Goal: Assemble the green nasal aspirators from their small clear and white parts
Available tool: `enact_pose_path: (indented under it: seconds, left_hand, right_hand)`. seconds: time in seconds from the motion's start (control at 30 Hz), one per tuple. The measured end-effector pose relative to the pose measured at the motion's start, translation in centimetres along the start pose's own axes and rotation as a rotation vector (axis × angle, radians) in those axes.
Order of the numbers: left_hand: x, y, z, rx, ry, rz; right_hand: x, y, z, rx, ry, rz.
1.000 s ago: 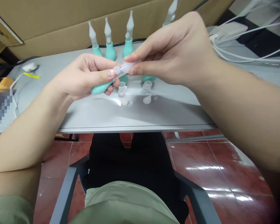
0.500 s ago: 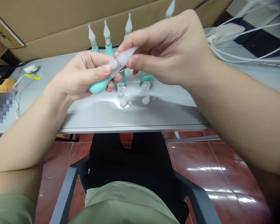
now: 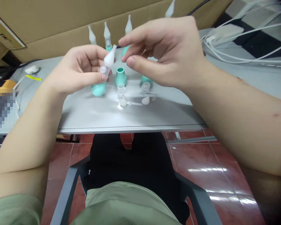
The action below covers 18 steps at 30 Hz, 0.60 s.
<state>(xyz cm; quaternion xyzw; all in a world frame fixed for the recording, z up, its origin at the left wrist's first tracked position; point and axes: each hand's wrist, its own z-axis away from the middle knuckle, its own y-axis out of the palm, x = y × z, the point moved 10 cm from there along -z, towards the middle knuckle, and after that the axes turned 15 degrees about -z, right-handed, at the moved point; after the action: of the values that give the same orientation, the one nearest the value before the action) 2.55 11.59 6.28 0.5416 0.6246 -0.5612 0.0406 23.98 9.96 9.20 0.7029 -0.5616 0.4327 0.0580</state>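
Note:
My left hand (image 3: 81, 68) grips a nasal aspirator (image 3: 99, 88) with a mint-green bulb and a clear body, its white pointed tip (image 3: 110, 56) tilted up to the right. To the right, my right hand (image 3: 161, 50) hovers apart from it, fingers spread and holding nothing. Beyond the hands stand several similar aspirators with white tips (image 3: 107, 32), partly covered by my hands. An open mint-green bulb (image 3: 120, 77) without a tip stands between my hands, and another bulb (image 3: 146, 80) is partly hidden below my right hand. Clear tubular pieces (image 3: 121, 90) stand in front of these bulbs.
Small white teardrop-shaped parts (image 3: 145, 100) lie on the grey table (image 3: 96, 117) near its front edge. White cables and a white box (image 3: 227, 32) are at the right. A cardboard wall (image 3: 61, 22) rises behind. A white device (image 3: 31, 69) lies at the left.
My right hand has let go of the aspirator's white tip and opened, moving slightly away. My left hand has shifted left with the aspirator, turning it more upright.

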Motion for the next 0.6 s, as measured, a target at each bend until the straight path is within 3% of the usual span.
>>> enact_pose_path:
  seconds: [0.1,0.27,0.4,0.6]
  left_hand:
    - [0.9,-2.2,-0.4,-0.155,0.058,-0.075]
    - [3.4,-4.6,-0.7,-0.271,0.164,-0.186]
    - [4.7,-5.9,-0.2,-0.301,0.126,-0.362]
    - [7.7,-7.1,0.3,-0.324,-0.025,-0.445]
  right_hand:
    - [1.1,0.2,0.4,0.045,0.012,0.157]
    - [1.4,1.2,0.5,0.114,-0.005,0.204]
    - [1.0,1.4,0.4,0.142,0.044,0.245]
    - [0.7,1.8,0.6,0.189,0.102,0.264]
